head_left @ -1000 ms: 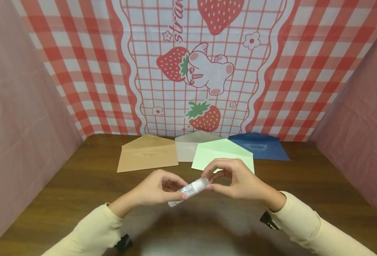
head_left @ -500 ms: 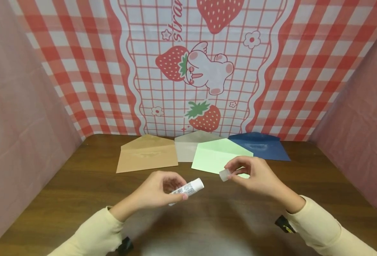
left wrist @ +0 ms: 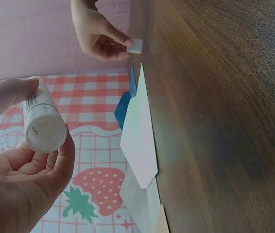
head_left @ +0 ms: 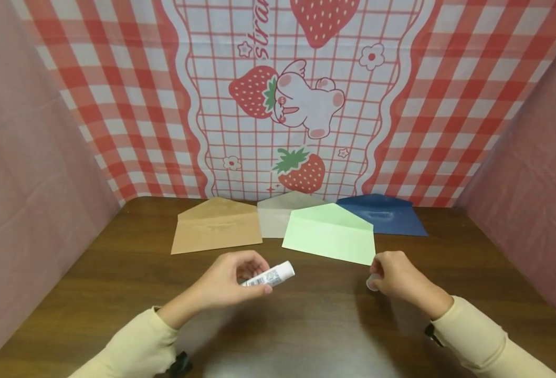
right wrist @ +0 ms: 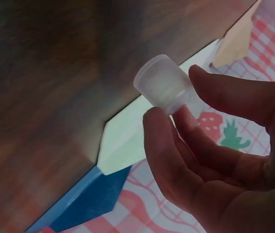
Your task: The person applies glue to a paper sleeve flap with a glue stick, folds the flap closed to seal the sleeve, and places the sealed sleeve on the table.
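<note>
My left hand (head_left: 230, 281) grips a white glue stick (head_left: 274, 275) above the table, its uncapped end tilted up to the right. In the left wrist view the round white end of the glue stick (left wrist: 46, 132) faces the camera, with the thumb across its barrel. Off to the right, my right hand (head_left: 398, 278) pinches a translucent ribbed cap (right wrist: 163, 83) between thumb and fingertips, low over the table. Beyond the hands, a light green envelope (head_left: 329, 236) lies with its flap up, its right corner close to my right hand.
A tan envelope (head_left: 218, 231) lies at the left and a grey envelope (head_left: 273, 220) sits partly under the green one. At the back right is a blue envelope (head_left: 396, 220). All have raised flaps on the brown wooden table (head_left: 306, 325). A checked strawberry cloth (head_left: 301, 105) hangs behind.
The cap has come off the glue stick in my right hand, which has moved right and then lower towards the table. My left hand has stayed nearly still with the glue stick.
</note>
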